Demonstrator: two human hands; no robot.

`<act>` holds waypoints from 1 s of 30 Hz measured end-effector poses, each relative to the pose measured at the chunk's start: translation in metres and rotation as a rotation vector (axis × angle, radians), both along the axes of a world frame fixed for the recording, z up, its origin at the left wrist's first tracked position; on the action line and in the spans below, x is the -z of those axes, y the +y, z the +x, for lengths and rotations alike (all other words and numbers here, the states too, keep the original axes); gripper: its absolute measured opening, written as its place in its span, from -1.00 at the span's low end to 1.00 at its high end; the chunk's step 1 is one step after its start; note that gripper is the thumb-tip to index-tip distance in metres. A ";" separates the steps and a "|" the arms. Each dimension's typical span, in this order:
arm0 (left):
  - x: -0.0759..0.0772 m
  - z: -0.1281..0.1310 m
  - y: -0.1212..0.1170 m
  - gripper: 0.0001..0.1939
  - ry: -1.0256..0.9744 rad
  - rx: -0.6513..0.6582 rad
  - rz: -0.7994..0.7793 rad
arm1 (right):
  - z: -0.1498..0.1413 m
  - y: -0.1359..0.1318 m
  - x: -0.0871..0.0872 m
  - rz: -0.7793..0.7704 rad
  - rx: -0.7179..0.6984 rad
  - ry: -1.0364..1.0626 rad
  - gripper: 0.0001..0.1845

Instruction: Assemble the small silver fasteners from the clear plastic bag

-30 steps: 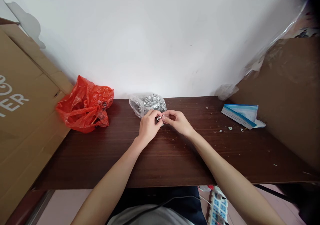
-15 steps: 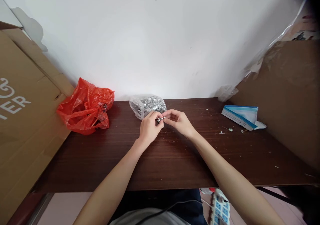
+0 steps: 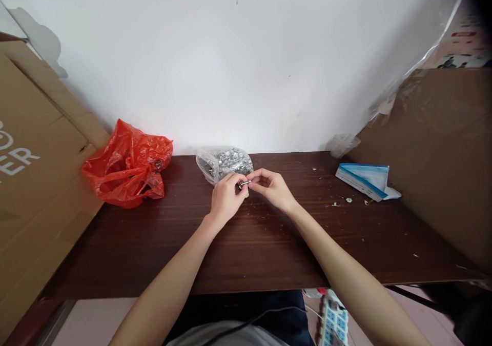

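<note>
Small metal piece (image 3: 246,182): held between both hands, over the rear half of the worktop (image 3: 265,259), about midway between its side edges.
Long axis: roughly left to right, right end slightly raised.
Left hand (image 3: 225,200): narrow, fingers about the broader end.
Right hand (image 3: 277,189): thumb and fingertip pinched at the thin end.
Nearer hand: neither; both touch it.
Clear bag of metal pieces (image 3: 235,159): just beyond the hands, near the rear edge.

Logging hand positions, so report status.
Left hand and right hand pinching small silver metal piece; clear plastic bag of metal parts just behind, nothing visibly between hands.
</note>
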State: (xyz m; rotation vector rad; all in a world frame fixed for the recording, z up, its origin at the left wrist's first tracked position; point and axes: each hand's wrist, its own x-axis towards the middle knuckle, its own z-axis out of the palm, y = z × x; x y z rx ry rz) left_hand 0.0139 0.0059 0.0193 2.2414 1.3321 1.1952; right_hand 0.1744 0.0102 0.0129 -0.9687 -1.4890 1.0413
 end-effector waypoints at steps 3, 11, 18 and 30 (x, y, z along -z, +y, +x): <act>0.000 0.000 0.000 -0.89 0.004 -0.005 -0.004 | -0.001 -0.002 -0.002 -0.004 0.012 0.030 -0.70; 0.001 0.000 0.002 -0.89 -0.012 -0.002 -0.001 | -0.001 -0.002 -0.003 -0.058 -0.026 0.115 -0.66; 0.000 0.000 0.000 -0.89 -0.011 0.014 0.010 | -0.001 -0.002 -0.003 -0.079 -0.011 0.089 -0.63; 0.001 0.000 0.000 -0.89 0.029 0.053 0.026 | 0.008 0.001 -0.003 -0.080 0.067 -0.125 -0.56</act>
